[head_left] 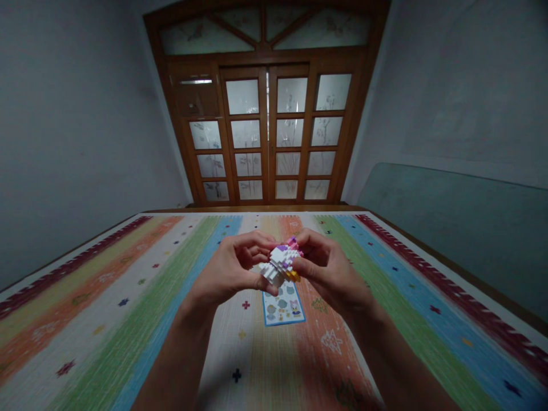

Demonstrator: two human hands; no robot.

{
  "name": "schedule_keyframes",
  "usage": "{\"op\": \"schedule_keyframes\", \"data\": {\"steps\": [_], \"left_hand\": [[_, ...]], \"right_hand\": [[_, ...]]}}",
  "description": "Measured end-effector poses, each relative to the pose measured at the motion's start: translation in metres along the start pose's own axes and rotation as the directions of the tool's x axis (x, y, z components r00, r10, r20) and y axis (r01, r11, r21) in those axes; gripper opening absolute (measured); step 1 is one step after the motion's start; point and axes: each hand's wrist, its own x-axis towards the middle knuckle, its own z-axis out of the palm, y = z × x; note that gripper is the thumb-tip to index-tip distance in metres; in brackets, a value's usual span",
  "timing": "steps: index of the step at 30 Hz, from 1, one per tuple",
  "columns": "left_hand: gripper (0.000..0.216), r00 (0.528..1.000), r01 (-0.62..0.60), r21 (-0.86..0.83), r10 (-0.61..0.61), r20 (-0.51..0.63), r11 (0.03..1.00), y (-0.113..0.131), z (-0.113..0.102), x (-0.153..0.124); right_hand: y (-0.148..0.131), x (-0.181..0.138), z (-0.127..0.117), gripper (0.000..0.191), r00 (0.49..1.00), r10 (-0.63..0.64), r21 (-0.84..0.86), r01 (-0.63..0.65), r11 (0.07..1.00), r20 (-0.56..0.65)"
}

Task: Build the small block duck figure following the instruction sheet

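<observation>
Between my two hands, above the table, is a small figure of tiny building blocks, mostly white with purple, pink and yellow parts. My left hand grips its white left end, thumb below and fingers behind. On the other side, my right hand pinches the figure near its pink and yellow parts. The fingertips of both hands are partly hidden behind the blocks. Beneath the figure, a blue-edged printed card lies on the cloth, showing small cartoon pictures; its upper part is covered by the figure and my hands.
A striped, patterned tablecloth covers the table, whose wooden edge shows along the right and far sides. Beyond the table stand wooden double doors with glass panes. A pale green panel leans along the right wall.
</observation>
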Motion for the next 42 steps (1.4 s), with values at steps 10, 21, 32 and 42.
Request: {"op": "schedule_keyframes", "data": {"steps": [10, 21, 32, 42], "left_hand": [[0.053, 0.987, -0.138, 0.278, 0.107, 0.123, 0.951, 0.005, -0.008, -0.004], [0.067, 0.931, -0.364, 0.543, 0.29, 0.221, 0.757, 0.006, 0.003, -0.016], [0.054, 0.949, -0.302, 0.47, 0.307, 0.069, 0.829, -0.004, 0.003, -0.013], [0.048, 0.939, -0.19, 0.216, 0.241, -0.246, 0.958, -0.009, 0.012, 0.001]], "right_hand": [[-0.001, 0.002, -0.004, 0.021, 0.998, 0.035, -0.034, -0.033, 0.999, 0.055], [-0.004, 0.006, -0.013, 0.046, 0.979, 0.156, 0.133, -0.174, 0.976, 0.133], [-0.003, 0.008, -0.01, 0.042, 0.988, 0.132, 0.127, -0.141, 0.982, 0.078], [0.001, 0.005, -0.001, 0.06, 0.995, -0.093, -0.047, 0.096, 0.994, 0.045]]}}
